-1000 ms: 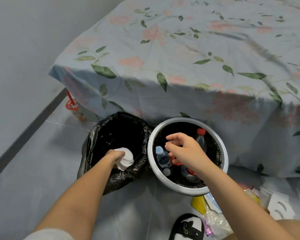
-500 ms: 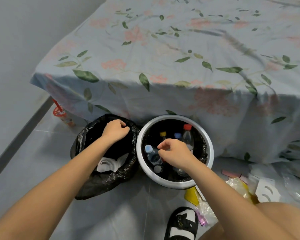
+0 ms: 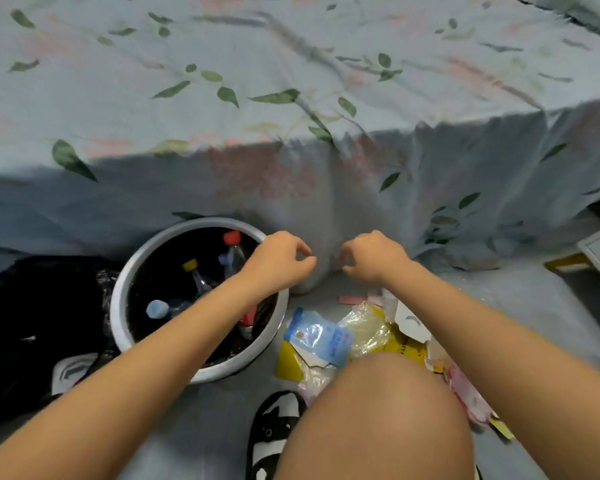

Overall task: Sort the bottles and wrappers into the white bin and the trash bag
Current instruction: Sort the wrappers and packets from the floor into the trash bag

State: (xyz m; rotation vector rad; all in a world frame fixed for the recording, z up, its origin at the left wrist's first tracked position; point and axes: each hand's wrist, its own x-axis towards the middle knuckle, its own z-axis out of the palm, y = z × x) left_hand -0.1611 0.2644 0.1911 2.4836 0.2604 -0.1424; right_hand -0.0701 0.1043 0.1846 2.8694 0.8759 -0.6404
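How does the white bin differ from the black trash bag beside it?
The white bin has a rigid round rim; the trash bag is soft and crumpled. The bin holds capped bottles; the bag holds a white wrapper. Both stand open on the floor with dark insides.

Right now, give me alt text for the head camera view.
Both empty hands, left hand and right hand, hover loosely curled above the floor beside a white bin holding bottles, with wrappers scattered near a knee.

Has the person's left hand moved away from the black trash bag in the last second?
Yes. The left hand has left the black trash bag and crossed rightward, now over the white bin's right rim.
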